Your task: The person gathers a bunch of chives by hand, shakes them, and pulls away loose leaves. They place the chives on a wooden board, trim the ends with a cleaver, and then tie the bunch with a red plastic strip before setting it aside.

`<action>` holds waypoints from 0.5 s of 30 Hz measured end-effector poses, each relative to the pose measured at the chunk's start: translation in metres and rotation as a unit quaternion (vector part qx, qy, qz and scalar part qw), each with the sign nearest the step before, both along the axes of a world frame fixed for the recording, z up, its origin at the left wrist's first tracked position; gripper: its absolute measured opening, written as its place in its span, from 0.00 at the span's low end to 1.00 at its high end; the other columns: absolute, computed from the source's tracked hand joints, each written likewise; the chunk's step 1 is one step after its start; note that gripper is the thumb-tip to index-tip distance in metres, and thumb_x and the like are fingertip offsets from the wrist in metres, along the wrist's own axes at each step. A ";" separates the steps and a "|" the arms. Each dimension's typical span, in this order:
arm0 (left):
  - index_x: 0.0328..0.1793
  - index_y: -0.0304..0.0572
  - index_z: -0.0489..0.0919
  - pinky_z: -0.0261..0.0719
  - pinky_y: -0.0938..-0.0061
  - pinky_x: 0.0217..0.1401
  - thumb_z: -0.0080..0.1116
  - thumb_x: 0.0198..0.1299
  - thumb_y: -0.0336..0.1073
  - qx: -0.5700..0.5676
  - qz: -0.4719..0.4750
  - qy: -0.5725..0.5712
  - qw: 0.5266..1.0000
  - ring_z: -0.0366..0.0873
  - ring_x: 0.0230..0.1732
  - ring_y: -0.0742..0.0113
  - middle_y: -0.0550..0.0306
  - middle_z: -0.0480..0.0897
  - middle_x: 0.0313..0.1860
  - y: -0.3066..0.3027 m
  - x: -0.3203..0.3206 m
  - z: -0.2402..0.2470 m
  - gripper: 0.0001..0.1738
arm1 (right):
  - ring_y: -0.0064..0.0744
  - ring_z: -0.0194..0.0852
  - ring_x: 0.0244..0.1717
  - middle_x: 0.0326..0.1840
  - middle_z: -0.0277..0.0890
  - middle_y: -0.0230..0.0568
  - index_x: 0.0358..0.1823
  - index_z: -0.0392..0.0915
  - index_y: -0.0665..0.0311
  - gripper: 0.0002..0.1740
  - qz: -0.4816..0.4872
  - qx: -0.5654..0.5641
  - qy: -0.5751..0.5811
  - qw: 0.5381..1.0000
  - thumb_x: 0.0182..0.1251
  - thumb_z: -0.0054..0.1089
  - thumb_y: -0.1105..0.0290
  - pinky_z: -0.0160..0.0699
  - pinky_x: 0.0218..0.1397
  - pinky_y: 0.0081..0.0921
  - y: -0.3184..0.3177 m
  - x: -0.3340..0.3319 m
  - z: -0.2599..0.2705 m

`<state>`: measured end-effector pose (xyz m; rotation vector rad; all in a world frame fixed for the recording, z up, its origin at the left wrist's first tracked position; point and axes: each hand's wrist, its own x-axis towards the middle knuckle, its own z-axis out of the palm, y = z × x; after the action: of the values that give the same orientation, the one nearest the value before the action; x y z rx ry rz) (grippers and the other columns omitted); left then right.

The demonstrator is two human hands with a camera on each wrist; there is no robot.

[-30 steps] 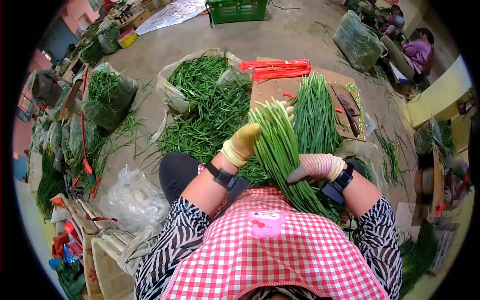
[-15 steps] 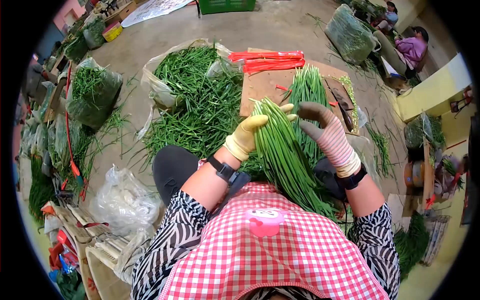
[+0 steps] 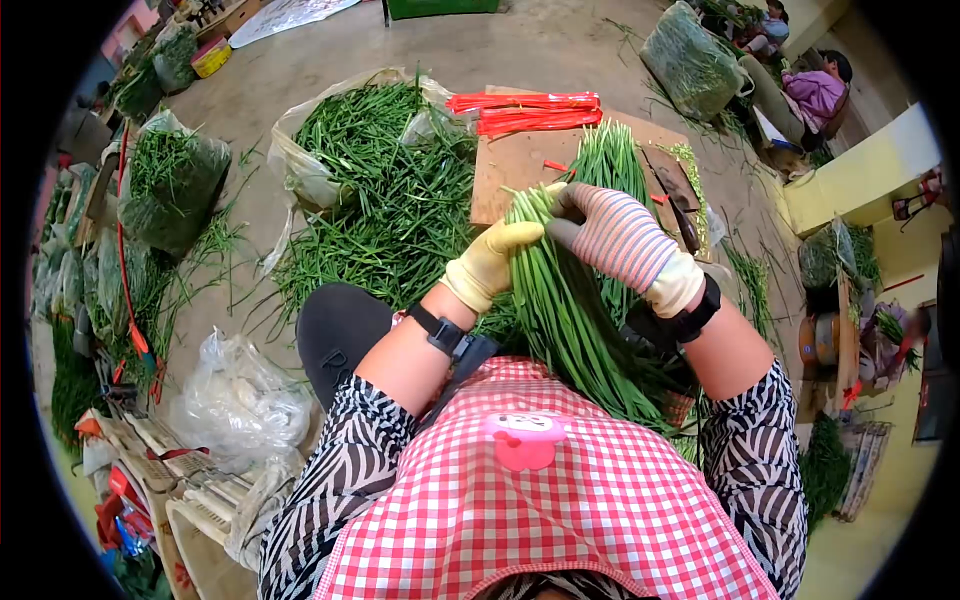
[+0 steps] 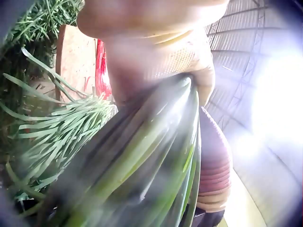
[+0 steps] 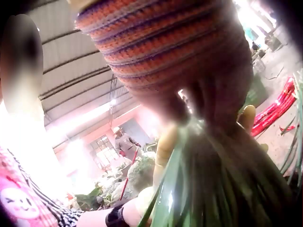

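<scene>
A bunch of long green stalks (image 3: 575,320) slants across the lap in the head view, pale ends up. The left hand (image 3: 492,262), in a yellow glove, grips it just below those ends. From the other side, the right hand (image 3: 622,240), in a striped glove with grey fingertips, pinches the bunch near its top. In the right wrist view the striped glove (image 5: 180,56) covers the top of the stalks (image 5: 208,179). A second bunch (image 3: 612,160) lies on a brown board (image 3: 492,180), partly hidden behind the right hand.
Red strips (image 3: 525,112) lie across the board's far edge, a dark-handled blade (image 3: 686,225) at its right. Loose greens (image 3: 380,190) spill from a plastic bag at left. Clear plastic (image 3: 245,400) and a crate (image 3: 215,550) are at lower left. Another person (image 3: 815,95) sits at upper right.
The right hand let go of the bunch's lower part, rose with spread fingers, and now pinches near the pale ends. The left hand has kept its grip. The head view has shifted slightly.
</scene>
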<state>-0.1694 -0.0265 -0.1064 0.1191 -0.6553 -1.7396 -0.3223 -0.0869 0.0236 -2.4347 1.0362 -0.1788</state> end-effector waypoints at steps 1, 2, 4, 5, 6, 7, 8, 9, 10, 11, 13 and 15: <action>0.84 0.37 0.61 0.70 0.60 0.80 0.62 0.64 0.37 0.009 0.002 -0.003 1.000 0.73 0.74 0.56 0.50 0.74 0.76 0.000 0.000 -0.002 0.43 | 0.56 0.88 0.43 0.38 0.87 0.56 0.45 0.85 0.68 0.19 0.022 -0.019 -0.004 1.000 0.64 0.66 0.58 0.86 0.49 0.43 -0.003 -0.003 -0.007; 0.84 0.37 0.61 0.70 0.60 0.79 0.62 0.64 0.37 0.018 0.005 -0.006 1.000 0.74 0.74 0.57 0.50 0.74 0.75 0.001 0.000 -0.003 0.42 | 0.56 0.88 0.43 0.38 0.87 0.56 0.45 0.85 0.68 0.19 0.024 -0.021 0.006 0.999 0.64 0.66 0.58 0.86 0.49 0.43 -0.005 -0.003 -0.008; 0.83 0.38 0.62 0.71 0.60 0.79 0.61 0.64 0.36 0.018 0.005 -0.021 1.000 0.73 0.74 0.57 0.50 0.75 0.75 0.002 0.001 -0.001 0.41 | 0.55 0.88 0.43 0.38 0.87 0.55 0.45 0.85 0.68 0.19 0.026 -0.023 0.027 0.999 0.64 0.67 0.58 0.86 0.49 0.43 -0.003 -0.002 -0.004; 0.83 0.38 0.63 0.71 0.60 0.79 0.61 0.65 0.36 0.020 0.005 -0.028 0.999 0.73 0.74 0.58 0.51 0.75 0.74 0.002 0.001 -0.002 0.40 | 0.55 0.88 0.42 0.37 0.87 0.55 0.44 0.86 0.67 0.17 0.027 -0.006 0.013 1.000 0.64 0.66 0.59 0.86 0.48 0.43 -0.005 -0.002 -0.008; 0.83 0.38 0.64 0.72 0.60 0.78 0.61 0.65 0.35 0.039 0.006 -0.033 0.999 0.74 0.74 0.58 0.51 0.76 0.74 0.001 0.002 -0.003 0.39 | 0.55 0.88 0.41 0.36 0.87 0.55 0.43 0.86 0.66 0.17 0.038 -0.025 0.030 0.999 0.65 0.66 0.59 0.86 0.48 0.44 -0.006 -0.001 -0.006; 0.83 0.39 0.64 0.73 0.61 0.77 0.61 0.65 0.35 0.057 0.006 -0.038 0.998 0.75 0.73 0.59 0.51 0.76 0.73 0.001 0.003 -0.005 0.39 | 0.55 0.88 0.40 0.36 0.86 0.54 0.42 0.86 0.66 0.16 0.048 -0.044 0.047 0.997 0.65 0.65 0.59 0.86 0.47 0.44 -0.005 0.002 -0.002; 0.82 0.39 0.65 0.75 0.62 0.76 0.60 0.66 0.35 0.076 0.005 -0.043 0.996 0.75 0.72 0.60 0.51 0.76 0.73 0.002 0.001 -0.007 0.38 | 0.55 0.87 0.40 0.35 0.86 0.54 0.41 0.87 0.65 0.15 0.058 -0.063 0.064 0.994 0.65 0.65 0.59 0.86 0.47 0.44 -0.005 0.002 -0.001; 0.81 0.39 0.66 0.80 0.64 0.70 0.60 0.67 0.34 0.041 0.027 -0.033 0.998 0.80 0.66 0.61 0.52 0.80 0.68 0.003 -0.002 0.001 0.36 | 0.55 0.87 0.37 0.32 0.85 0.52 0.40 0.87 0.61 0.12 0.124 -0.125 0.060 0.983 0.66 0.64 0.61 0.85 0.42 0.45 -0.009 0.001 -0.003; 0.80 0.39 0.67 0.81 0.64 0.68 0.60 0.67 0.34 0.044 0.018 -0.045 0.998 0.82 0.63 0.61 0.52 0.81 0.66 0.005 -0.001 0.001 0.35 | 0.55 0.87 0.36 0.31 0.85 0.51 0.39 0.88 0.61 0.11 0.158 -0.146 0.105 0.971 0.65 0.64 0.61 0.85 0.41 0.46 -0.008 0.004 0.005; 0.79 0.39 0.68 0.82 0.64 0.67 0.59 0.67 0.33 0.047 0.010 -0.058 0.997 0.83 0.61 0.61 0.53 0.82 0.64 0.006 0.002 -0.001 0.34 | 0.54 0.86 0.36 0.31 0.85 0.51 0.39 0.88 0.60 0.11 0.193 -0.167 0.149 0.955 0.65 0.64 0.62 0.84 0.39 0.46 -0.008 0.009 0.014; 0.74 0.39 0.72 0.83 0.60 0.64 0.60 0.65 0.31 0.091 0.008 -0.079 0.993 0.85 0.55 0.57 0.55 0.85 0.55 0.003 0.005 -0.009 0.30 | 0.54 0.86 0.34 0.29 0.84 0.49 0.38 0.87 0.59 0.09 0.251 -0.217 0.166 0.929 0.63 0.64 0.63 0.83 0.36 0.48 -0.012 0.014 0.023; 0.72 0.38 0.73 0.83 0.59 0.63 0.62 0.63 0.30 0.087 0.028 -0.052 0.994 0.85 0.55 0.54 0.54 0.84 0.52 0.002 0.001 -0.012 0.30 | 0.55 0.85 0.34 0.31 0.84 0.49 0.38 0.86 0.59 0.07 0.254 -0.239 0.181 0.920 0.64 0.64 0.65 0.83 0.37 0.46 -0.017 0.023 0.041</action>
<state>-0.1681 -0.0242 -0.1187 0.3487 -0.5690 -1.7426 -0.2990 -0.1035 0.0647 -3.1793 0.4848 0.2323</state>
